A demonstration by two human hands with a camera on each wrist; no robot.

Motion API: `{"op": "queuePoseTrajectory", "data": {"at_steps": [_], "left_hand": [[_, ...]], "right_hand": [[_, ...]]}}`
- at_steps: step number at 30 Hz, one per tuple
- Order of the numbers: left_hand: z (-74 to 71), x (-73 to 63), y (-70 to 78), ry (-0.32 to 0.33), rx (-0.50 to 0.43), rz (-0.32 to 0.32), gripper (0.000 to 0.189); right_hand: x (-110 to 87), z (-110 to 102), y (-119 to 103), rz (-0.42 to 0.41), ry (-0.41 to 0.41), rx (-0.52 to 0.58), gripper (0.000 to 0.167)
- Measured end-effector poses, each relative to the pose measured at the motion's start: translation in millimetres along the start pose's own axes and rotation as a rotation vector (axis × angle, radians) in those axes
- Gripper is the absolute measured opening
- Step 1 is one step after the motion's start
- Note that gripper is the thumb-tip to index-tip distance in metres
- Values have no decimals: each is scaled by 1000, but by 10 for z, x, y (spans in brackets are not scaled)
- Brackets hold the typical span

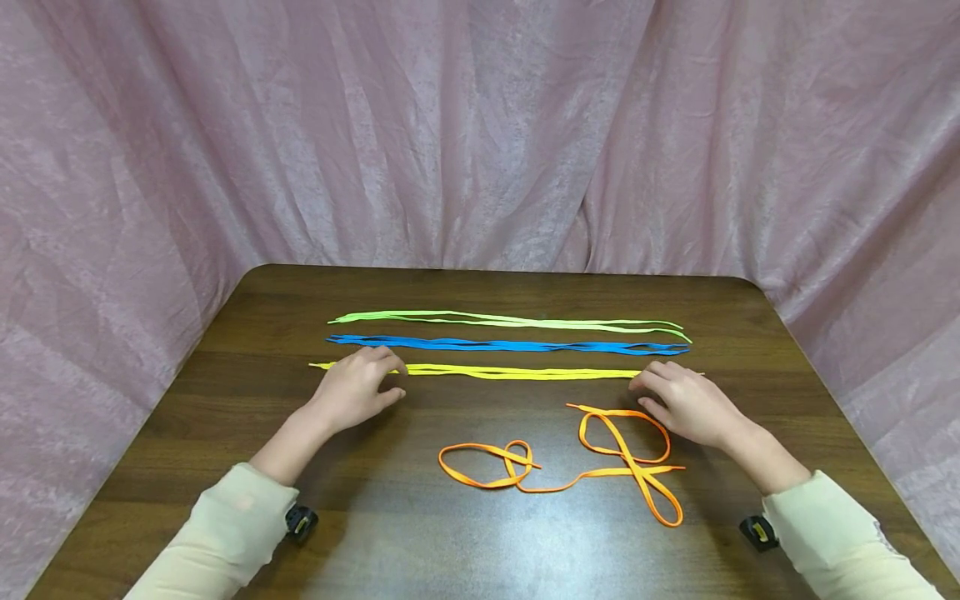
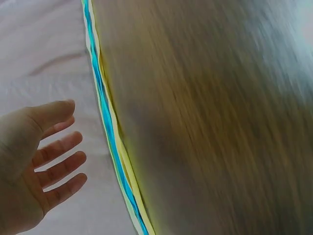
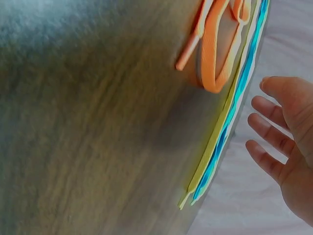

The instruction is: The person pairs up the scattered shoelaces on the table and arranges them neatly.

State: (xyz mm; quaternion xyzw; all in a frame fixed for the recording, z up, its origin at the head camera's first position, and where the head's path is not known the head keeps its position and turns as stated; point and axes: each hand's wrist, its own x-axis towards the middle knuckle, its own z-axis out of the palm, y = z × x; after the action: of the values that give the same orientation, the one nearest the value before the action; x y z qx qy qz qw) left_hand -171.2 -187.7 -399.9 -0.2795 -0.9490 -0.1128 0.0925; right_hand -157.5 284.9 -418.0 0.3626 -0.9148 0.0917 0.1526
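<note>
A yellow shoelace (image 1: 510, 373), doubled into straight strands, runs left to right across the table. My left hand (image 1: 354, 385) hovers over its left part, and my right hand (image 1: 686, 402) over its right end. Both wrist views show the fingers loosely bent and apart, with nothing between them. Beyond the yellow lace lie a blue shoelace (image 1: 487, 344) and a light green shoelace (image 1: 510, 322), stretched out roughly parallel. Nearer to me, an orange shoelace (image 1: 600, 472) lies in loose loops, one loop close to my right fingertips.
The brown wooden table (image 1: 420, 550) has rounded far corners. Pink curtains (image 1: 465, 133) hang behind and along its sides. A small black device (image 1: 302, 523) sits at the left sleeve, and a similar black device (image 1: 759, 533) at the right sleeve.
</note>
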Motion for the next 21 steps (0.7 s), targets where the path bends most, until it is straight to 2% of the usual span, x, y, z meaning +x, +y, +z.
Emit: {"op": "queuePoseTrajectory", "data": {"at_steps": [7, 14, 21], "left_hand": [[69, 87, 300, -39, -20, 132, 23], [146, 166, 600, -98, -65, 263, 23], [218, 221, 894, -140, -34, 375, 20]], "right_hand": [[-3, 32, -131, -23, -6, 8, 20], [8, 37, -281, -93, 1, 8, 22], [20, 36, -420, -156, 7, 18, 23]]}}
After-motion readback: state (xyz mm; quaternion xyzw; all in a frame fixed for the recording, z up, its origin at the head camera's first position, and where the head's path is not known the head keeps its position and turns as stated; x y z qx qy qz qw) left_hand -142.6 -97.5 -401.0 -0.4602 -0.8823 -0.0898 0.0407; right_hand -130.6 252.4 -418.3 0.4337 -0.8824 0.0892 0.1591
